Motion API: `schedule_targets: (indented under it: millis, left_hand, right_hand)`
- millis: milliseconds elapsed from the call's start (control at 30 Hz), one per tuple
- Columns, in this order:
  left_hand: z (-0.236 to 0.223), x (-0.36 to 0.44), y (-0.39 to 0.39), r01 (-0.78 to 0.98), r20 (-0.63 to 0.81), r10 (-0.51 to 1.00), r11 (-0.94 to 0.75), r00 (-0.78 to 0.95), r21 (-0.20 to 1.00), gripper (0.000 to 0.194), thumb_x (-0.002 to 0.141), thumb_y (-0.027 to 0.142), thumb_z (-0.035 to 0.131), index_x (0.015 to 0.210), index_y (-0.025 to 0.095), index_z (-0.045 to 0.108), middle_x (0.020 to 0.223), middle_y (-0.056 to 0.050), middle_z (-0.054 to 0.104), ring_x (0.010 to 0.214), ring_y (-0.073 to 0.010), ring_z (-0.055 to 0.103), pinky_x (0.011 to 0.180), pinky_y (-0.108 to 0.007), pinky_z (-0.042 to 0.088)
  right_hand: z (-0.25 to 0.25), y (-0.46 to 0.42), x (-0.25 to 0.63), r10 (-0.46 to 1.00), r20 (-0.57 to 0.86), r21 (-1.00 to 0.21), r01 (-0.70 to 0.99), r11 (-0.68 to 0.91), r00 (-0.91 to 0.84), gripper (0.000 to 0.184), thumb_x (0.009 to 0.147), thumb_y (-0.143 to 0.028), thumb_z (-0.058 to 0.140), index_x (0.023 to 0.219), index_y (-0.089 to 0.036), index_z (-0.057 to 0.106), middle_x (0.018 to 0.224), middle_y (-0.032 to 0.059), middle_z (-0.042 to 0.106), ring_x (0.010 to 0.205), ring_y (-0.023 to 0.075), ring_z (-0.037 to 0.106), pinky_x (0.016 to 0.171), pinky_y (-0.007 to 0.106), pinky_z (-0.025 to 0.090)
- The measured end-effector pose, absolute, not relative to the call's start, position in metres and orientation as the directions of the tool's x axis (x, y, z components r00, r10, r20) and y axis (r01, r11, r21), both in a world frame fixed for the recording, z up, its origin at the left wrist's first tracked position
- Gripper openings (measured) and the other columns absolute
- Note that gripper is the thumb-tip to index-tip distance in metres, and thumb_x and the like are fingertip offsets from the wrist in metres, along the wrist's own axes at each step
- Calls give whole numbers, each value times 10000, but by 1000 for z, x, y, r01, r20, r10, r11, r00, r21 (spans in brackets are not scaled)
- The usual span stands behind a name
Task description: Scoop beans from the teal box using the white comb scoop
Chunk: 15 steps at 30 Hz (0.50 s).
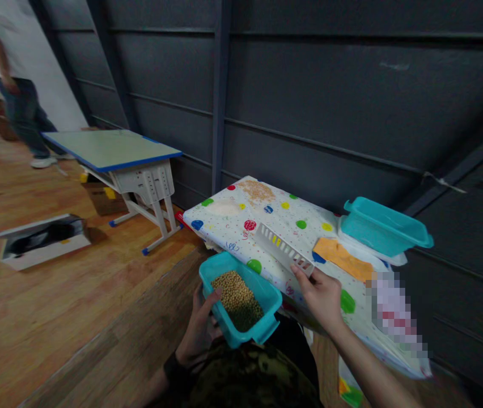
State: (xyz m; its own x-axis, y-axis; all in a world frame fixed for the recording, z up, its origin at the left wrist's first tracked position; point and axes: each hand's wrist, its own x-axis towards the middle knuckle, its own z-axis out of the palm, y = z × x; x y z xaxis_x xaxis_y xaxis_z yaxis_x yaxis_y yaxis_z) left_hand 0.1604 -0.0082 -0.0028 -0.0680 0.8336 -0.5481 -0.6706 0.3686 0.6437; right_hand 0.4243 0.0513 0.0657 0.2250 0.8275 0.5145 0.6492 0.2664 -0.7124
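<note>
Already, pale beans (233, 288) and green grains (245, 317) share the teal bin (263, 286) at six o'clock, gripped by the left hand (198, 327), while the right hand (323, 294) pinches a white slotted tray (279, 251) and tan grains (258, 191) lie uncollected at the table's (273, 222) eleven o'clock.

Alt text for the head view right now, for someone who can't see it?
The left hand holds a teal tub of tan and green beans; the right hand grips a slotted white strip over a spotted tablecloth. Farther off are scattered grains, an orange sheet and another teal tub.
</note>
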Motion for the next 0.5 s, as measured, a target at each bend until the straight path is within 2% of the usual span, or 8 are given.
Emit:
schedule_targets:
  millis: [133,267,367,500]
  left_hand:
    - [-4,154,-6,-655,-534,839,346,-105,672,938,894,539,952,1684,453,453,1598,-110,739,1243,-360,831,995,-553,718]
    - [-6,146,-2,-622,-511,849,329,-136,711,920,926,536,918,1708,453,441,1572,-95,751,1143,-312,847,957,-518,729]
    - [-6,142,0,-610,-520,836,323,-174,724,934,933,520,910,1725,432,423,1548,-115,761,1159,-334,846,941,-525,733]
    - [-4,140,1,-618,-513,840,311,-176,722,964,906,535,938,1723,438,434,1540,-130,766,1196,-369,842,932,-546,735]
  right_hand:
    - [65,49,426,861,470,-734,628,259,193,621,916,-754,758,664,-196,864,531,27,661,499,193,557,512,304,426]
    - [66,50,429,884,410,-795,562,227,224,582,865,-756,800,763,-196,920,648,54,766,575,235,630,544,327,482]
    - [66,64,433,865,422,-796,568,210,271,625,864,-792,774,810,-190,930,706,75,805,623,257,658,574,342,496]
    - [63,86,437,861,434,-767,610,199,265,713,872,-861,721,762,-179,898,627,66,748,586,236,605,578,342,465]
